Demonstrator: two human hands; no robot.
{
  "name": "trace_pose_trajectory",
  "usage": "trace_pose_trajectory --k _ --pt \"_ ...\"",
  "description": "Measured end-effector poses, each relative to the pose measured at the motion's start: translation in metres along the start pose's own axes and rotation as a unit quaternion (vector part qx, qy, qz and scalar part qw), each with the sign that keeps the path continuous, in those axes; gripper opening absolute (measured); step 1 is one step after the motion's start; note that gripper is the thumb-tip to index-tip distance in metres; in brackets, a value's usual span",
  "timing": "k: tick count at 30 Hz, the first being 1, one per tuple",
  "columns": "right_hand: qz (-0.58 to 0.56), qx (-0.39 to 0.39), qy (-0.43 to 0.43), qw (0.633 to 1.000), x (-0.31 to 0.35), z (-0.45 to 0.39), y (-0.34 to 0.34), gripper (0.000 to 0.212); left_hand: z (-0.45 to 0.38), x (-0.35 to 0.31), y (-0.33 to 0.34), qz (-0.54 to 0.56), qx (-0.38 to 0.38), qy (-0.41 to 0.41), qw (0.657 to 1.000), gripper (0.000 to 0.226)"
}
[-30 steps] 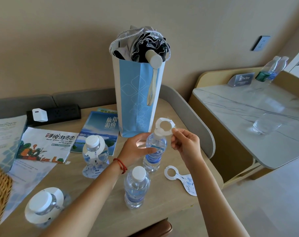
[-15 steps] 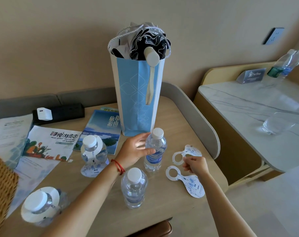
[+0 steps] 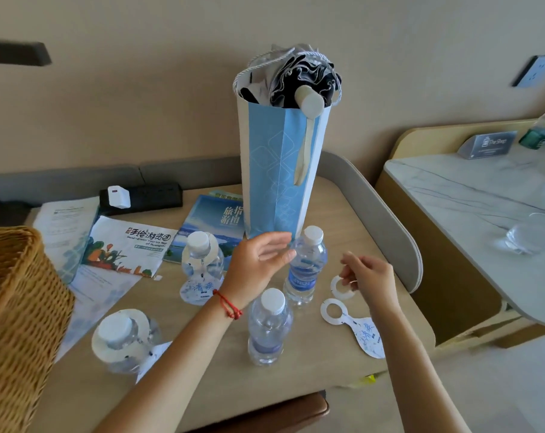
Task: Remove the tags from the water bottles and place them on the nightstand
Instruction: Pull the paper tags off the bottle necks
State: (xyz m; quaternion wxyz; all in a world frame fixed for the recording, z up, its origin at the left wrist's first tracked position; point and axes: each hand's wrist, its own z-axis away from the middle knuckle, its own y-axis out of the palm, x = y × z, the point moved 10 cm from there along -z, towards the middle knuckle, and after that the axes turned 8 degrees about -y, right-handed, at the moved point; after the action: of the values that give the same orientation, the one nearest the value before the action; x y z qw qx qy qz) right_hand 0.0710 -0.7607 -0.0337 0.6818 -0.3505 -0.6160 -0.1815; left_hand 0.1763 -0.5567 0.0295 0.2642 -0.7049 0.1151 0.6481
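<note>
1. A pale wooden worktop (image 3: 352, 214) fills the centre of the frame, with a marble-topped counter (image 3: 471, 195) at the right edge.
2. A woven basket (image 3: 18, 307) crowds the lower left.
3. A tall blue paper bag (image 3: 274, 170) stands upright at centre, a folded umbrella (image 3: 302, 79) poking from its top.
4. Brochures (image 3: 127, 245) and a blue booklet (image 3: 212, 220) lie flat left of centre, a black power strip (image 3: 152, 195) behind them.
5. Four water bottles stand upright low in the frame: a tagged bottle (image 3: 202, 260) left of centre, a second tagged bottle (image 3: 124, 342) at lower left, a bare bottle (image 3: 305, 267) just in front of the bag, and another bare bottle (image 3: 269, 329) below it.
6. The left hand (image 3: 258, 264), a red cord (image 3: 227, 306) at its wrist, hangs open with fingers spread, its fingertips just beside the bare bottle by the bag; whether they touch cannot be told.
7. The right hand (image 3: 369, 273), right of centre, has loosely curled fingers at the ring of a removed tag (image 3: 340, 287) lying on the worktop; whether it grips the tag cannot be told.
8. A second removed tag (image 3: 358, 329) lies flat just below it, near the worktop's front edge.
</note>
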Motion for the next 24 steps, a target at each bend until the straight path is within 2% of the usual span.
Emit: trace_pose_trajectory --k 2,5,11,14,19,24 --pt "-0.042 0.011 -0.047 0.998 0.039 0.013 0.011 0.024 0.012 -0.015 -0.012 0.022 -0.014 0.018 0.999 0.026" --pt "-0.062 0.068 -0.095 0.991 0.086 0.032 0.038 0.024 0.028 -0.039 -0.037 0.041 -0.038 0.045 0.997 0.022" --pt "-0.027 0.195 -0.112 0.974 0.117 0.042 0.107 0.025 0.039 -0.061 -0.113 0.026 -0.075 0.061 0.995 0.019" --pt "0.019 0.232 -0.103 0.967 0.116 0.038 0.135 0.024 0.032 -0.044 -0.149 -0.026 -0.077 0.031 0.996 0.020" --pt "0.063 0.292 -0.087 0.950 0.114 0.029 0.172 0.025 0.009 0.021 -0.174 -0.070 -0.022 -0.067 0.995 0.032" --pt "0.120 0.343 -0.069 0.929 0.106 0.024 0.200 0.029 -0.002 0.077 -0.163 -0.022 0.034 -0.139 0.989 0.050"
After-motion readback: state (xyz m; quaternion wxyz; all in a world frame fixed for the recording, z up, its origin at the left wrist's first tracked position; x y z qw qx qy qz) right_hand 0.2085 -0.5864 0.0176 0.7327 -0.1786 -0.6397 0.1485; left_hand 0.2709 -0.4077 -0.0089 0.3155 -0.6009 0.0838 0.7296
